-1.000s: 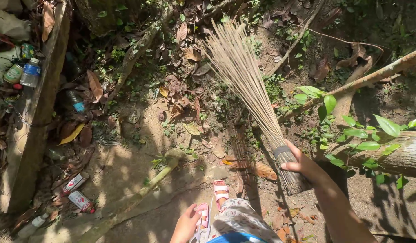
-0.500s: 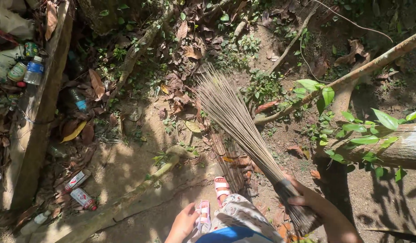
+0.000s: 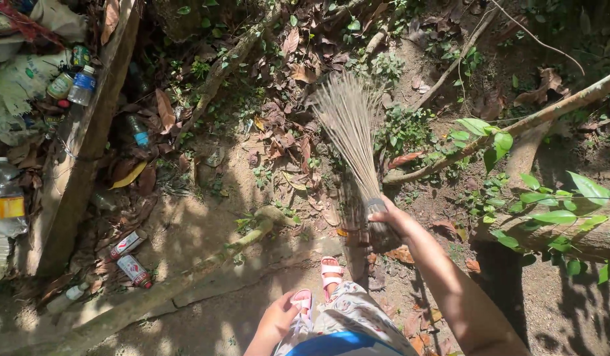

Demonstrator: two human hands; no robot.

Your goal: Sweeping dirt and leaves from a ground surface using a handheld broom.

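Stick broom [image 3: 353,142]: bound end clasped in right hand [image 3: 388,221], bristles fanning away over dry leaves [image 3: 278,125]; left hand [image 3: 278,320] idle, loosely curled at knee.

Broom [image 3: 355,142] right of plank [image 3: 81,158]; bottles [image 3: 71,86] left; sandals [image 3: 318,287] below broom.
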